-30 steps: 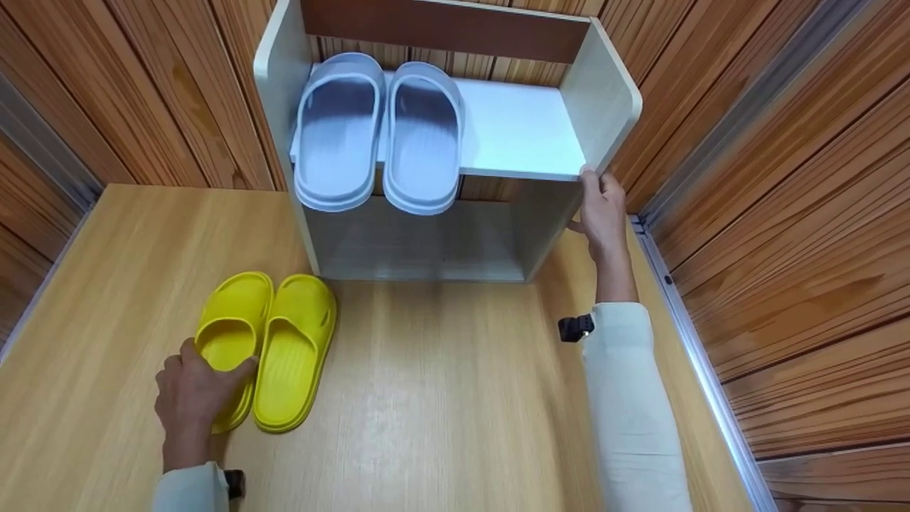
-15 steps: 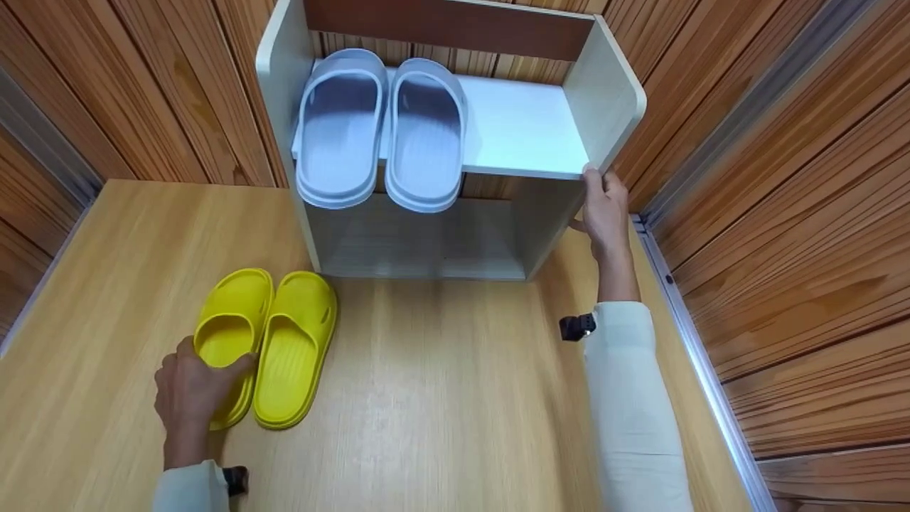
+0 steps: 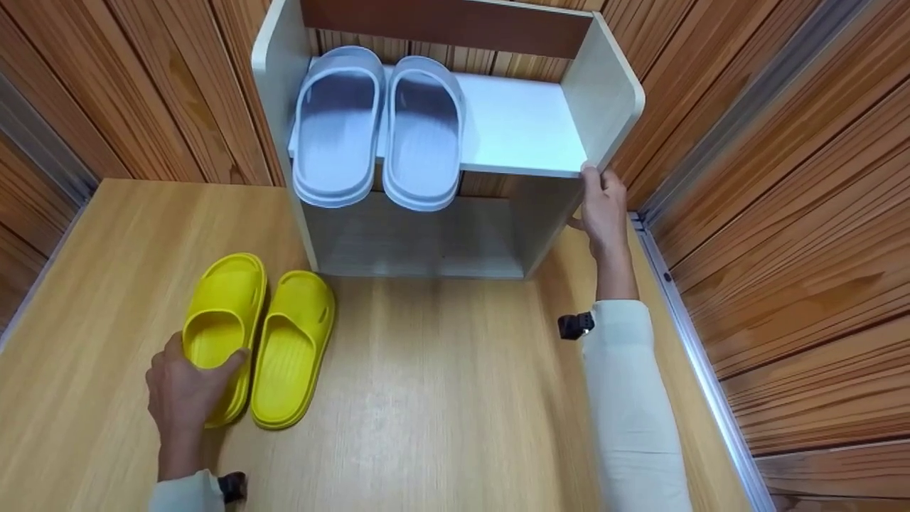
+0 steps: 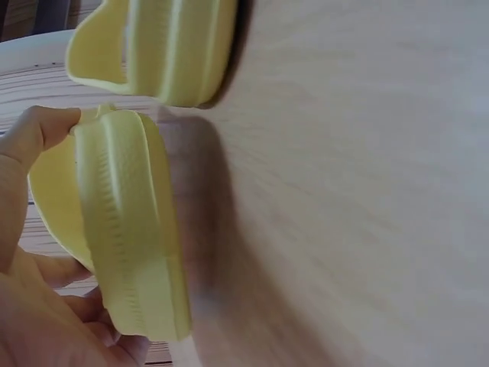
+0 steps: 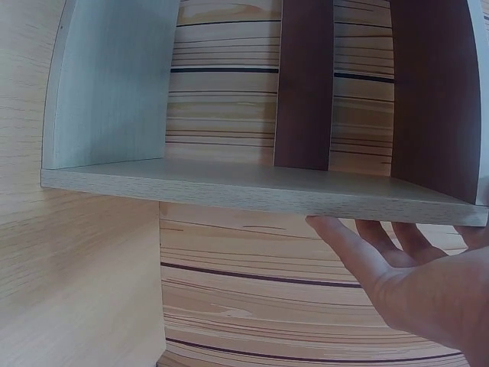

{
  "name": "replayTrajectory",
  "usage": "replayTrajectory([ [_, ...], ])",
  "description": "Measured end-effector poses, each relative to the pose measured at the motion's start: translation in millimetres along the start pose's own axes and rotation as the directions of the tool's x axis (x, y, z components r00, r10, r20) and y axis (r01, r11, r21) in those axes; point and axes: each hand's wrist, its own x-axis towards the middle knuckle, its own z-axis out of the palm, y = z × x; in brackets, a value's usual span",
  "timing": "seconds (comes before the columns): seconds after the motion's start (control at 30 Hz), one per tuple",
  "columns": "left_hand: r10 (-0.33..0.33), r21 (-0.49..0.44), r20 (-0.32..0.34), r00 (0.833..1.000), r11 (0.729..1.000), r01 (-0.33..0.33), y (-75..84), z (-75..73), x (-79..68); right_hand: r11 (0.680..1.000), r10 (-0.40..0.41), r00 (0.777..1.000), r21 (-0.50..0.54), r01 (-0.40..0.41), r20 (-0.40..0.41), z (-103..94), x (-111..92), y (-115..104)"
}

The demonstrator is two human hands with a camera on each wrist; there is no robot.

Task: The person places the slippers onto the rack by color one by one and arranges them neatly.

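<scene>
In the head view my left hand (image 3: 183,395) grips the heel end of the left yellow slipper (image 3: 231,284), thumb over the inner side and fingers at the outer side. The left wrist view shows this slipper (image 4: 126,222) raised a little above the floor, its shadow beside it. The other yellow slipper (image 3: 288,355) lies flat just to the right. My right hand (image 3: 604,217) touches the right side panel of a small shoe rack (image 3: 604,99); in the right wrist view its fingertips (image 5: 325,225) press the panel's outer face. Two pale grey-blue slippers (image 3: 338,142) stand on the upper shelf's left half.
The rack's white upper shelf (image 3: 522,124) sits above a lower compartment (image 3: 426,238). Wood-plank walls (image 3: 796,249) enclose the back and sides. A metal strip (image 3: 700,370) runs along the right edge of the light wooden floor (image 3: 426,398).
The left yellow slipper has shifted slightly left and up with my left hand, opening a gap from its mate. My right hand stays at the rack's side panel.
</scene>
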Motion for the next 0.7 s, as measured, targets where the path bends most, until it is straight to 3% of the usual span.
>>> replayTrajectory([
  [0.53, 0.116, -0.049, -0.069, 0.991, 0.992, -0.120, 22.3, -5.6, -32.7, 0.999, -0.024, 1.000, 0.023, 0.024, 0.000, 0.0, 3, 0],
  [0.7, 0.121, -0.051, -0.061, 0.991, 0.991, -0.124, 28.7, -1.8, -39.4, 1.000, -0.023, 1.000, -0.004, 0.023, -0.005, 0.4, 1, 1],
])
